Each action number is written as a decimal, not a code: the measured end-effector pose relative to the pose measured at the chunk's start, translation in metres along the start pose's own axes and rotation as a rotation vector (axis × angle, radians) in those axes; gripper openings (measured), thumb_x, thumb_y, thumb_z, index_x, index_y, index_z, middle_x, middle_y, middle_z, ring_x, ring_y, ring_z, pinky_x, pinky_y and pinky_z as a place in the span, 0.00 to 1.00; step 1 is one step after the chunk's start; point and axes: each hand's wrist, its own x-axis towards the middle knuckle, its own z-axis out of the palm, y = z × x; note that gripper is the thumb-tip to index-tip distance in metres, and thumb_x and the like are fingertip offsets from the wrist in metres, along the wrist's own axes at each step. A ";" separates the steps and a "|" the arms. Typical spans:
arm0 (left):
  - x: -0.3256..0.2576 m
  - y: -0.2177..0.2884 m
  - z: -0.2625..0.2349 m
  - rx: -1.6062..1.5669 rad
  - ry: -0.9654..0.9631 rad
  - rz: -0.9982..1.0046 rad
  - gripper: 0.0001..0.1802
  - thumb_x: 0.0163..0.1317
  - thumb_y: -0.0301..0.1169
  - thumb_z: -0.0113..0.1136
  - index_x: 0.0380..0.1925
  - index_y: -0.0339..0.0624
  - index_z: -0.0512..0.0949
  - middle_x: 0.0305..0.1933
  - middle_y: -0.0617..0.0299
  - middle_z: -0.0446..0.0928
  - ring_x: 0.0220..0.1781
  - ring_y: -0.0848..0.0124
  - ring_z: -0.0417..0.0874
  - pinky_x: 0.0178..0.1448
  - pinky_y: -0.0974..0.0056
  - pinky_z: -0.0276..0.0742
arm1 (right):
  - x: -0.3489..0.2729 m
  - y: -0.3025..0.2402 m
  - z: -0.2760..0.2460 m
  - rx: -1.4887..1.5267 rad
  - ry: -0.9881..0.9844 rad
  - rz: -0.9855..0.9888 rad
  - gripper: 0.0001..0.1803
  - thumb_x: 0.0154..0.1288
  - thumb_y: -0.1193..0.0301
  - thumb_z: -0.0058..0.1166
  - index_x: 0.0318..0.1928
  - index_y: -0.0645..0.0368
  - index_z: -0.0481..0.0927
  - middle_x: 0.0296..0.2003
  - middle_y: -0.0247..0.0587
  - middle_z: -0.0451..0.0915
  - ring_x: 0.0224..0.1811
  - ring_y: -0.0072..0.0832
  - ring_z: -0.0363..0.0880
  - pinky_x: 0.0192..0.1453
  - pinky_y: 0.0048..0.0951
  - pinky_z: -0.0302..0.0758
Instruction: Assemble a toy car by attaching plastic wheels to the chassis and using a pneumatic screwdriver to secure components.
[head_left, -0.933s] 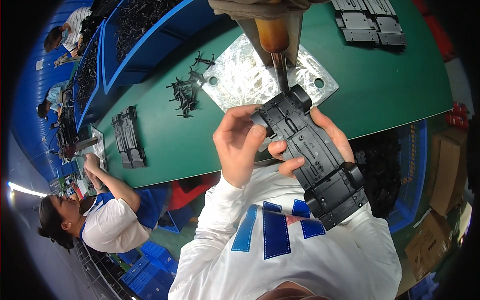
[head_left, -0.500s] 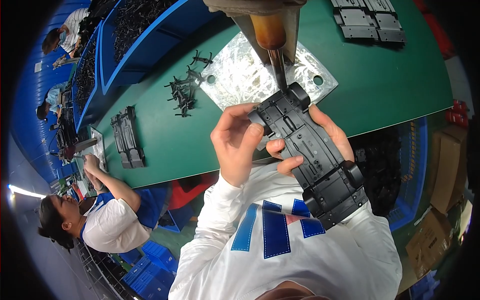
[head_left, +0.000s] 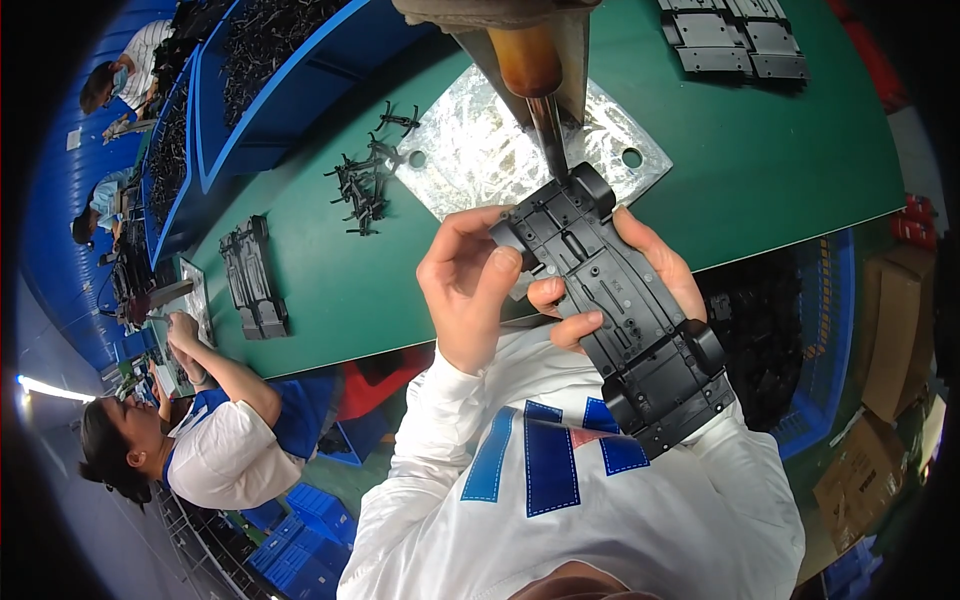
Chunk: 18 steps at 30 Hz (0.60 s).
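A long black plastic toy car chassis (head_left: pixel 628 285) slants across in front of me, its far end raised toward the tip of a metal machine rod (head_left: pixel 548 135). My right hand (head_left: pixel 655 262) cradles it from below, the thumb along the right edge and two fingertips curling round the left edge. At the far left corner my left hand (head_left: pixel 465 285) pinches the chassis by its wheel arch, thumb on top. Whether a smaller part sits in that pinch is hidden. Behind the rod lies a shiny metal plate (head_left: pixel 455 150) with round holes.
Small black clip-like parts (head_left: pixel 360 190) lie left of the plate on the green table (head_left: pixel 800 180). More chassis (head_left: pixel 735 45) lie far right, another stack (head_left: pixel 252 275) left. Blue bins (head_left: pixel 290 105) hold black parts. A co-worker (head_left: pixel 230 450) sits at left; cardboard boxes (head_left: pixel 890 340) stand right.
My hands and the chassis keep the same hold near the rod; the whole view has slid very slightly left. A second hand of the co-worker now shows at the left.
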 end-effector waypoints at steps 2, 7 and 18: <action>0.000 0.000 0.000 -0.003 -0.005 0.002 0.18 0.61 0.29 0.63 0.48 0.31 0.75 0.35 0.64 0.75 0.36 0.79 0.72 0.42 0.72 0.69 | 0.000 0.000 -0.001 0.011 -0.022 0.006 0.30 0.76 0.50 0.39 0.66 0.59 0.63 0.55 0.51 0.69 0.46 0.37 0.65 0.32 0.29 0.69; 0.000 0.002 0.003 -0.033 0.025 -0.014 0.18 0.61 0.29 0.63 0.49 0.30 0.75 0.36 0.64 0.76 0.37 0.79 0.73 0.43 0.71 0.70 | 0.000 0.000 -0.001 0.014 -0.033 0.019 0.30 0.75 0.50 0.39 0.66 0.59 0.63 0.56 0.51 0.69 0.46 0.37 0.65 0.32 0.29 0.69; -0.001 0.000 0.001 -0.028 0.011 -0.023 0.19 0.61 0.29 0.63 0.49 0.30 0.75 0.37 0.63 0.76 0.37 0.78 0.73 0.44 0.71 0.70 | 0.000 0.000 -0.002 -0.003 -0.022 0.002 0.31 0.75 0.50 0.40 0.66 0.59 0.63 0.56 0.50 0.69 0.46 0.37 0.65 0.32 0.28 0.69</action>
